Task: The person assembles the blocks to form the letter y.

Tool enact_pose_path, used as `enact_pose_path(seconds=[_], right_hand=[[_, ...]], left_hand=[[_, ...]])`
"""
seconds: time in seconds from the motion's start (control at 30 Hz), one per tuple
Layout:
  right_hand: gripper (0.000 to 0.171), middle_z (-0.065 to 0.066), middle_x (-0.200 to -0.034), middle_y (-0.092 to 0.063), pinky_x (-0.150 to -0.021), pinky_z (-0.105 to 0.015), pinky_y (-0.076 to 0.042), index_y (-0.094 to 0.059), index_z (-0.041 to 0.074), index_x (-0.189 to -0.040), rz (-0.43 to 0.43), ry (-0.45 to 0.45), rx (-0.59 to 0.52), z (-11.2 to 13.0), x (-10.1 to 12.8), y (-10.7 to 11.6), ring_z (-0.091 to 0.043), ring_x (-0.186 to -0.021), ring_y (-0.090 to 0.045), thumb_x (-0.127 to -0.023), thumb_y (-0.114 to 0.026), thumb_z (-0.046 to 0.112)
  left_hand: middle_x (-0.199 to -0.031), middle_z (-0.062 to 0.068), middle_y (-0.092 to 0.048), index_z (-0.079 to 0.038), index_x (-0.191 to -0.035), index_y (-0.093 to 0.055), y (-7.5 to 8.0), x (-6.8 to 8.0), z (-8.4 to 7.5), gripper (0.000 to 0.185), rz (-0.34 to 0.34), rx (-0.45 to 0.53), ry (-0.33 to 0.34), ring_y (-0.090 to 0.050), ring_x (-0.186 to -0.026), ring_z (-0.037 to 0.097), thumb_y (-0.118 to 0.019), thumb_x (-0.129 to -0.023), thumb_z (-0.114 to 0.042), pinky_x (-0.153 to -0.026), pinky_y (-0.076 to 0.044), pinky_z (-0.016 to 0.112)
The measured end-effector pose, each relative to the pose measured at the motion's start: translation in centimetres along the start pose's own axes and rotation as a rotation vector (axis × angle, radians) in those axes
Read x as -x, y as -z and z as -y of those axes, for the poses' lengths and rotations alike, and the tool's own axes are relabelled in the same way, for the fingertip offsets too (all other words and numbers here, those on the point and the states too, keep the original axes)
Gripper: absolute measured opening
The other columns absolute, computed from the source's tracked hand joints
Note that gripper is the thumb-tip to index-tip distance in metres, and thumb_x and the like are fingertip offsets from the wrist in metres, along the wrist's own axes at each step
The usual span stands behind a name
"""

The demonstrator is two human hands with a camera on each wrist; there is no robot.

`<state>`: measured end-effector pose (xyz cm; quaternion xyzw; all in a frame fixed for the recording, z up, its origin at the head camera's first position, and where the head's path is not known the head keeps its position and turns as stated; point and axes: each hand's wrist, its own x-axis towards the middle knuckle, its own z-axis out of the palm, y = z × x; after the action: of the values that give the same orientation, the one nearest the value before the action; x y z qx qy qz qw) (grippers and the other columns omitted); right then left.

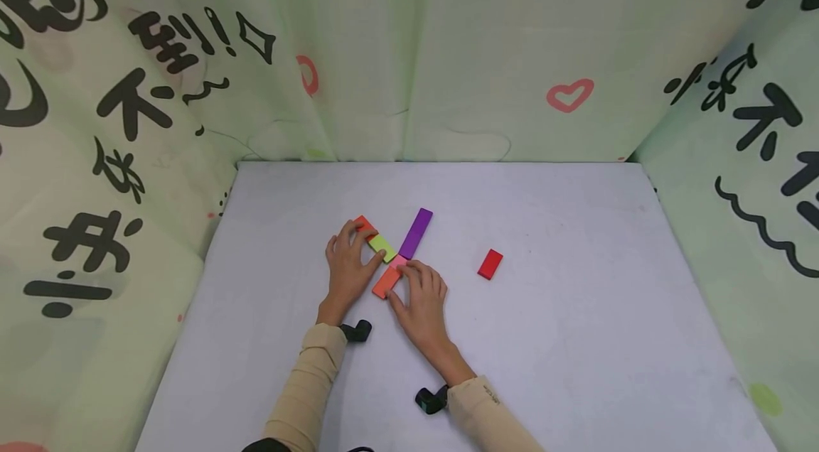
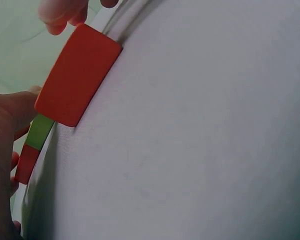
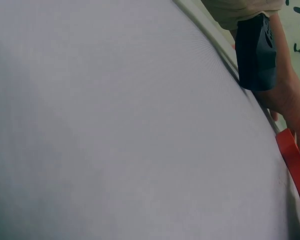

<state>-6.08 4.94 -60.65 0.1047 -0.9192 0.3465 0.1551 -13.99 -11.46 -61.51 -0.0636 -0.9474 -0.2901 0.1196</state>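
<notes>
Several flat coloured blocks lie mid-table. My left hand point(image 1: 358, 247) rests its fingertips on an orange-red block point(image 1: 365, 225), with the thumb against the yellow-green block point(image 1: 382, 248) beside it. A purple block point(image 1: 416, 232) lies just right of these. My right hand point(image 1: 403, 283) lays its fingers on a pink block point(image 1: 397, 261) and the orange block point(image 1: 384, 284) below it. In the left wrist view the orange block point(image 2: 78, 75) fills the upper left, with right fingertips point(image 2: 60, 15) at its far end. A strip of the green block point(image 2: 40, 132) shows beside my palm.
A lone red block point(image 1: 490, 264) lies to the right of my hands on the white table point(image 1: 576, 338). Printed curtains point(image 1: 409, 47) close in the back and both sides. A black wrist camera point(image 3: 256, 50) sits on my left wrist.
</notes>
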Motion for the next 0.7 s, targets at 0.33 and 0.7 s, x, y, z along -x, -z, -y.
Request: enact_pose_path(seconds=[0.33,0.7], right_hand=[[0.046,-0.008,-0.138,-0.051,-0.103,-0.048,-0.028,-0.062,0.013,-0.126,0.021,-0.049,0.012,0.15,-0.03,-0.12,-0.026,-0.127,-0.042,-0.085,-0.077,0.028],[0.045,-0.007,-0.137,-0.052,-0.103,-0.048,-0.029,-0.063,0.013,-0.125,0.014,-0.041,0.017,0.12,-0.02,-0.05,-0.026,-0.127,-0.043,-0.085,-0.076,0.029]], left_hand=[[-0.148,0.009,-0.043,-0.020,-0.126,-0.059,0.11,0.00,-0.14,0.046,-0.002,-0.011,0.009,-0.031,-0.145,0.027,-0.072,-0.087,-0.040,-0.116,-0.019,0.062],[-0.147,0.009,-0.044,-0.021,-0.125,-0.060,0.12,-0.04,-0.17,0.044,-0.004,-0.009,0.007,-0.032,-0.145,0.027,-0.072,-0.087,-0.039,-0.116,-0.020,0.062]])
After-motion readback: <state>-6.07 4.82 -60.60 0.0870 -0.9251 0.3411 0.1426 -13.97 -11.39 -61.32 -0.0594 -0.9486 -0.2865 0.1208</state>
